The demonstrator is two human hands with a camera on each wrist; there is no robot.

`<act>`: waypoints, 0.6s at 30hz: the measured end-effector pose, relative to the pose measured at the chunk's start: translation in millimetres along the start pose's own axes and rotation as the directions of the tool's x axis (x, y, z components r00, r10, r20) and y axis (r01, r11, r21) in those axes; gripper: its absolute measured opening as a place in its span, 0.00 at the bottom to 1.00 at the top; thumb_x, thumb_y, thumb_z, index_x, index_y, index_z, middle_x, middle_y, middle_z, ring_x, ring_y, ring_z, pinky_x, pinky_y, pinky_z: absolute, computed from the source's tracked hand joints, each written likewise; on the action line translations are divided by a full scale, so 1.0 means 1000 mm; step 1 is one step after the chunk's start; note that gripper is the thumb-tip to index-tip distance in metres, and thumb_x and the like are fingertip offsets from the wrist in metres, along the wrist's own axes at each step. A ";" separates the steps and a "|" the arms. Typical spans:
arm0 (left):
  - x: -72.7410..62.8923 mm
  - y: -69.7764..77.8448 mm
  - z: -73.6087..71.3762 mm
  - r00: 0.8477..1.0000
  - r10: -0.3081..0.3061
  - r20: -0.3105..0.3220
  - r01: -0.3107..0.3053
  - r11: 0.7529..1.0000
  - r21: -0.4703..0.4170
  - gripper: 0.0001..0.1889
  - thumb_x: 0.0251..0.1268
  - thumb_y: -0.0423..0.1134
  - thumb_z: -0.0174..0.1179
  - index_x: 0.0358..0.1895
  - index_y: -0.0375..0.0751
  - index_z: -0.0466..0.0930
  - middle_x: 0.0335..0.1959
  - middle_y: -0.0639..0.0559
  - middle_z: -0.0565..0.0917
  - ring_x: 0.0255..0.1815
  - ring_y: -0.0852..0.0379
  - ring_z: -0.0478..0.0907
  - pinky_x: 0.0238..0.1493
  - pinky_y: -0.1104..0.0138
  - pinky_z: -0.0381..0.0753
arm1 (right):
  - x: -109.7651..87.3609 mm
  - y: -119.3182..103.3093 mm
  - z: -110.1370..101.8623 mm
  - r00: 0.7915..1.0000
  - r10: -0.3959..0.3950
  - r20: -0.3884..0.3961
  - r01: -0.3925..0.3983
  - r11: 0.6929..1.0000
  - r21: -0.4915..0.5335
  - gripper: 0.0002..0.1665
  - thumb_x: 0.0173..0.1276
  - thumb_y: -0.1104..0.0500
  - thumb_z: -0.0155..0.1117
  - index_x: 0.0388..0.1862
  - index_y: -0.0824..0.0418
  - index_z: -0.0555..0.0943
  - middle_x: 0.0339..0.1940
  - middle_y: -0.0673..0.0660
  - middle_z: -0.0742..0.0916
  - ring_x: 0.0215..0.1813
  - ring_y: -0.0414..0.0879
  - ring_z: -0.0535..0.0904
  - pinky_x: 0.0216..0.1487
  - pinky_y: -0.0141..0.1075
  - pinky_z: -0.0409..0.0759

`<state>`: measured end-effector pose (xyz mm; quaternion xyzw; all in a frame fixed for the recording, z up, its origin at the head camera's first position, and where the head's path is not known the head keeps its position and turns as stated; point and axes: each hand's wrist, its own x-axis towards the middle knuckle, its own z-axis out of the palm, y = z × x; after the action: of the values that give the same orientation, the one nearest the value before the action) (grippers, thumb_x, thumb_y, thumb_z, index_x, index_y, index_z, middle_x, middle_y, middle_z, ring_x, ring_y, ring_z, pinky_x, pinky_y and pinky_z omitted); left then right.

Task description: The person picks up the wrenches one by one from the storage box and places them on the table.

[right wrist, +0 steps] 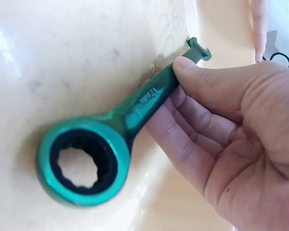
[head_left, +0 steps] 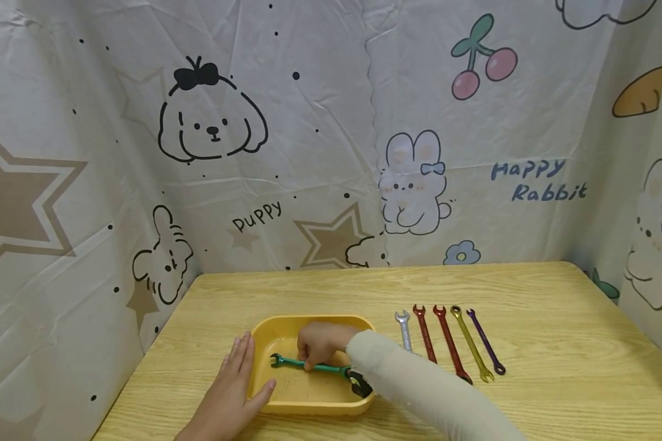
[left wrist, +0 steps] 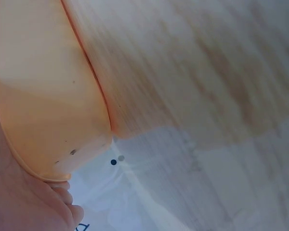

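Note:
My right hand [head_left: 320, 344] reaches into a yellow plastic tray [head_left: 309, 407] and pinches a green ratcheting combination wrench [head_left: 331, 368] by its shank. The right wrist view shows the thumb on one side of the shank and curled fingers [right wrist: 176, 142] on the other. The wrench's ring end, with a dark toothed insert, faces that camera, and its open-jaw end points left in the head view. My left hand [head_left: 228, 383] rests against the tray's left side, fingers straight and thumb over the near corner. In the left wrist view it lies along the tray wall [left wrist: 62, 115].
Right of the tray lies a row of wrenches: a silver one [head_left: 404, 331], two red ones [head_left: 426, 334], a yellow-green one [head_left: 471, 343] and a purple one [head_left: 486, 342]. My right sleeve covers some lower ends. Printed cloth [head_left: 320, 165] hangs around the wooden table [head_left: 557, 343].

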<state>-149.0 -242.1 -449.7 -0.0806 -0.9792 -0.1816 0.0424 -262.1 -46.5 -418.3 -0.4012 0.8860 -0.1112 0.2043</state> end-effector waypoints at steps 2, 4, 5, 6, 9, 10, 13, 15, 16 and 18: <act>0.001 0.001 0.001 1.000 0.003 0.002 -0.003 1.000 0.001 0.48 0.68 0.64 0.49 0.75 0.30 0.44 0.77 0.39 0.44 0.77 0.38 0.42 0.71 0.42 0.48 | 0.000 0.001 -0.001 1.000 0.008 0.000 -0.008 0.999 0.039 0.02 0.61 0.61 0.71 0.34 0.56 0.87 0.26 0.43 0.83 0.19 0.33 0.74 0.24 0.23 0.75; 0.001 0.001 0.001 1.000 0.004 0.002 -0.004 1.000 0.004 0.48 0.68 0.64 0.49 0.75 0.30 0.44 0.77 0.39 0.43 0.77 0.38 0.42 0.71 0.41 0.49 | -0.001 0.003 -0.002 1.000 0.010 -0.008 -0.009 0.996 0.090 0.01 0.61 0.62 0.70 0.33 0.57 0.86 0.26 0.43 0.83 0.21 0.33 0.75 0.25 0.24 0.76; 0.001 0.002 0.001 1.000 0.004 0.003 -0.004 1.000 0.005 0.48 0.68 0.64 0.48 0.75 0.30 0.44 0.77 0.38 0.44 0.77 0.38 0.42 0.71 0.41 0.49 | -0.001 0.003 -0.003 1.000 0.007 -0.012 -0.006 0.993 0.116 0.01 0.61 0.63 0.70 0.32 0.57 0.86 0.25 0.44 0.83 0.21 0.34 0.75 0.24 0.24 0.76; 0.001 0.002 0.001 1.000 0.003 0.004 -0.003 1.000 0.005 0.48 0.68 0.64 0.49 0.75 0.30 0.44 0.77 0.38 0.44 0.77 0.38 0.42 0.70 0.41 0.49 | -0.001 0.004 -0.004 1.000 0.004 -0.019 -0.002 0.990 0.140 0.02 0.62 0.63 0.69 0.31 0.57 0.85 0.24 0.44 0.82 0.22 0.34 0.75 0.24 0.25 0.77; 0.002 0.003 0.000 1.000 0.003 0.001 -0.003 1.000 0.008 0.47 0.68 0.63 0.49 0.75 0.30 0.45 0.77 0.37 0.45 0.77 0.37 0.42 0.70 0.40 0.49 | -0.002 0.005 -0.008 0.999 -0.004 -0.039 0.011 0.979 0.203 0.04 0.62 0.64 0.69 0.28 0.58 0.83 0.22 0.45 0.82 0.21 0.36 0.76 0.24 0.26 0.78; 0.002 0.003 0.000 1.000 0.004 0.001 -0.004 1.000 0.008 0.47 0.68 0.63 0.49 0.75 0.29 0.45 0.77 0.37 0.45 0.77 0.37 0.42 0.70 0.40 0.49 | -0.003 0.005 -0.010 0.999 -0.008 -0.045 0.018 0.976 0.217 0.04 0.62 0.65 0.69 0.28 0.59 0.83 0.22 0.45 0.83 0.21 0.37 0.77 0.24 0.26 0.78; 0.001 0.003 0.000 1.000 0.008 -0.001 -0.008 1.000 0.011 0.47 0.68 0.63 0.49 0.75 0.29 0.45 0.77 0.37 0.45 0.76 0.37 0.43 0.70 0.41 0.49 | -0.008 0.006 -0.017 0.998 -0.021 -0.062 0.036 0.967 0.253 0.04 0.62 0.65 0.68 0.27 0.61 0.83 0.21 0.47 0.84 0.20 0.39 0.80 0.25 0.28 0.80; 0.001 0.003 0.000 1.000 0.010 -0.003 -0.010 1.000 0.013 0.47 0.68 0.63 0.49 0.75 0.29 0.45 0.77 0.37 0.45 0.76 0.37 0.43 0.71 0.41 0.49 | -0.012 0.007 -0.023 0.997 -0.032 -0.075 0.052 0.957 0.285 0.05 0.63 0.65 0.67 0.27 0.61 0.83 0.20 0.49 0.84 0.20 0.40 0.80 0.25 0.29 0.81; 0.000 0.003 0.001 1.000 0.011 -0.005 -0.011 1.000 0.012 0.47 0.68 0.63 0.49 0.75 0.29 0.45 0.77 0.37 0.45 0.76 0.37 0.43 0.71 0.41 0.49 | -0.014 0.007 -0.026 0.996 -0.034 -0.082 0.058 0.949 0.309 0.05 0.63 0.66 0.67 0.27 0.62 0.83 0.20 0.50 0.84 0.20 0.41 0.80 0.25 0.30 0.81; 0.000 0.002 0.001 1.000 0.013 -0.013 -0.013 1.000 0.014 0.47 0.68 0.63 0.50 0.75 0.29 0.45 0.77 0.37 0.45 0.76 0.37 0.43 0.70 0.41 0.49 | -0.019 0.010 -0.033 0.994 -0.036 -0.099 0.069 0.933 0.352 0.06 0.64 0.66 0.66 0.27 0.62 0.82 0.20 0.52 0.84 0.21 0.42 0.80 0.26 0.31 0.82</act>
<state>-148.7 -239.7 -449.7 -0.0857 -0.9795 -0.1752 0.0503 -272.1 -25.1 -387.7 -0.3758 0.8486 -0.2931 0.2297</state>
